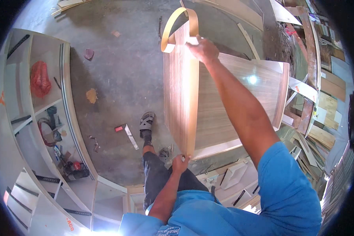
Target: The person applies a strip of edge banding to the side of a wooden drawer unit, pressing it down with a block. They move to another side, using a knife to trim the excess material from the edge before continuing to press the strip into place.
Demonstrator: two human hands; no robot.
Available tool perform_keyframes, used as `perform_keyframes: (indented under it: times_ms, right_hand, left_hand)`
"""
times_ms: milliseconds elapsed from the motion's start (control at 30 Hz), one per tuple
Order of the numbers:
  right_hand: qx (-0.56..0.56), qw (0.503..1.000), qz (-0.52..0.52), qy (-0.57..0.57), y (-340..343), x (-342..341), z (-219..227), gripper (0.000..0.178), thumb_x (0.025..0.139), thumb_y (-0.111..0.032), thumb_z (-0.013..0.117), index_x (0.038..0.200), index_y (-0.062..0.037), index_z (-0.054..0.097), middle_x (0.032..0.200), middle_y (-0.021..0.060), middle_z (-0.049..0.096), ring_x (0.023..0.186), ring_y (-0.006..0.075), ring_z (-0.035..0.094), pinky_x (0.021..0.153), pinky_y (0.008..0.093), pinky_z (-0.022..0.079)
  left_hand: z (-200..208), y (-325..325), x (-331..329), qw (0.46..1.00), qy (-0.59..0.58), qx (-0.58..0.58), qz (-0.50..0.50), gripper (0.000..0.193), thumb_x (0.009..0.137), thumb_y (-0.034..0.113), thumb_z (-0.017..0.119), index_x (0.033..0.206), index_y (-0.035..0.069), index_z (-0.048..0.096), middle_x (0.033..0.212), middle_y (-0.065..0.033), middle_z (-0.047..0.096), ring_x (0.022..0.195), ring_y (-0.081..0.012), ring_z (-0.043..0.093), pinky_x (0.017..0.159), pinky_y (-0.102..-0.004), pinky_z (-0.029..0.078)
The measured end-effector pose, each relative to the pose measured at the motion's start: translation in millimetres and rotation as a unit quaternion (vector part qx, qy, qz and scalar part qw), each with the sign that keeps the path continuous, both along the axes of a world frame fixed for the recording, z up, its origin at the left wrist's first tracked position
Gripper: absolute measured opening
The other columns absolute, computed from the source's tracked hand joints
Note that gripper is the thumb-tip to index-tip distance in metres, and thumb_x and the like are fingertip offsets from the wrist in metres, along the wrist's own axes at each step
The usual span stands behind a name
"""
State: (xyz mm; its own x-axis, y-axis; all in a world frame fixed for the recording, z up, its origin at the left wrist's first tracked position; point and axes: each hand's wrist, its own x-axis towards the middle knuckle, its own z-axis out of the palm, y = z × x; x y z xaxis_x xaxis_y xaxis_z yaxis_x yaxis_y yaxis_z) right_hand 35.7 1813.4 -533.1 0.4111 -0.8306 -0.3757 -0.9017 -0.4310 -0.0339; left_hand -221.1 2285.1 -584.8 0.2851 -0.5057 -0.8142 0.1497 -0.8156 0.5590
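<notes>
A wood-grain panel (175,86) stands on edge in front of me. A pale yellow edge-banding strip (179,11) lies along its narrow top edge, and its loose far end curls up in a loop. My right hand (204,50) reaches to the far part of this edge, fingers closed on a small white piece (192,40) that rests on the strip; its exact kind is unclear. Close to my body, my left hand (180,163) is closed at the near end of the panel's edge, fingertips against the strip.
To the right lies a wide wood-grain cabinet panel (240,102). An open white cabinet frame (67,118) on the left holds tools and a red plastic bag (40,79). A metal square (130,137) lies on the floor near my sandalled foot (147,121). Wood offcuts (326,112) stack at far right.
</notes>
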Motion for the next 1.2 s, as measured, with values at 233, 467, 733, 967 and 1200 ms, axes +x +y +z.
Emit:
perform_keyframes:
  times_ms: [233,467,733,967,1200]
  right_hand:
    - [0.023,0.999,-0.03,-0.03,-77.0,43.3,-19.0,0.084,0.08,-0.068,0.063,0.147,-0.0176,0.056,0.135,0.0126,0.066,0.128,0.0314,0.061,0.105,0.049,0.049]
    - [-0.007,0.999,-0.021,-0.042,-85.3,51.5,-19.3,0.088,0.08,-0.068,0.062,0.151,-0.0187,0.049,0.145,0.0127,0.058,0.13,0.034,0.059,0.107,0.0487,0.048]
    - [0.025,0.999,-0.002,-0.027,-54.2,1.4,-3.0,0.087,0.08,-0.068,0.061,0.15,-0.0166,0.052,0.138,0.0132,0.064,0.129,0.032,0.06,0.107,0.0451,0.049]
    - [0.033,0.997,-0.018,-0.069,-115.7,20.7,-35.6,0.088,0.076,-0.066,0.066,0.148,-0.0171,0.054,0.138,0.0138,0.064,0.127,0.0324,0.062,0.104,0.0441,0.051]
    - [0.119,0.993,0.006,-0.027,-26.4,-61.0,-11.8,0.078,0.079,-0.064,0.064,0.139,-0.0153,0.063,0.123,0.0177,0.071,0.114,0.0336,0.069,0.094,0.0428,0.055]
  left_hand:
    - [-0.9,2.8,-0.9,1.0,0.021,0.022,0.001,0.057,0.084,0.052,0.075,0.106,-0.001,0.073,0.102,-0.0265,0.071,0.101,-0.0429,0.068,0.088,-0.0496,0.053]
    - [-12.8,4.5,-2.6,0.996,0.063,0.037,-0.044,0.054,0.083,0.049,0.076,0.105,-0.001,0.074,0.104,-0.0264,0.071,0.101,-0.0409,0.069,0.088,-0.0481,0.053]
    - [-9.3,3.4,-3.0,0.999,0.047,0.006,-0.013,0.053,0.082,0.048,0.078,0.1,-0.002,0.074,0.098,-0.0274,0.072,0.096,-0.0432,0.069,0.085,-0.0493,0.053]
    - [-15.9,10.4,-13.8,0.999,0.04,0.028,0.002,0.058,0.083,0.052,0.077,0.105,-0.002,0.073,0.097,-0.0261,0.072,0.094,-0.0417,0.071,0.082,-0.0482,0.054]
    - [-16.4,14.1,-15.8,0.999,0.029,0.005,0.015,0.059,0.084,0.052,0.077,0.108,-0.002,0.073,0.095,-0.0265,0.073,0.096,-0.0407,0.072,0.082,-0.0464,0.055]
